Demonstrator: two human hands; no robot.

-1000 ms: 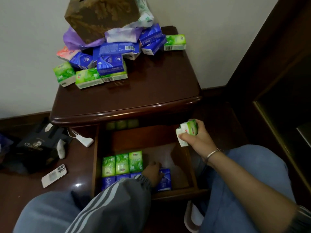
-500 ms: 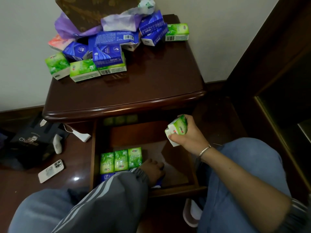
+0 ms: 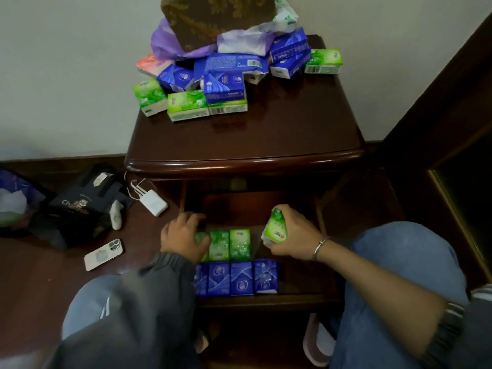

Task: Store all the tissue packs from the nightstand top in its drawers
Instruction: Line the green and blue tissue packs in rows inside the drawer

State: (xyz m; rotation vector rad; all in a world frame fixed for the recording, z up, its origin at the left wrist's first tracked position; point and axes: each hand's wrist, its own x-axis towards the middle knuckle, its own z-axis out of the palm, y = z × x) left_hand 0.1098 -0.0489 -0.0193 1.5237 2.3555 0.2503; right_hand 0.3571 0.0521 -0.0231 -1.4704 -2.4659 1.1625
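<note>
The nightstand (image 3: 253, 137) carries a pile of green and blue tissue packs (image 3: 213, 86) at its back, under a brown tissue box (image 3: 218, 17). Its drawer (image 3: 266, 302) is pulled out below. A row of green packs (image 3: 230, 245) stands in it, with a row of blue packs (image 3: 239, 278) in front. My right hand (image 3: 292, 235) grips a green tissue pack (image 3: 275, 227) just above the drawer, right of the green row. My left hand (image 3: 183, 235) lies with bent fingers over the leftmost green pack, hiding most of it.
On the floor to the left lie a phone (image 3: 103, 254), a white charger (image 3: 153, 202) and a black paper bag (image 3: 77, 209). A slipper (image 3: 316, 342) sits below the drawer. Dark wooden furniture (image 3: 452, 129) stands close on the right. My knees flank the drawer.
My left hand left the right end of the blue row and moved to the left end of the green row. My right hand brought its green pack down over the drawer.
</note>
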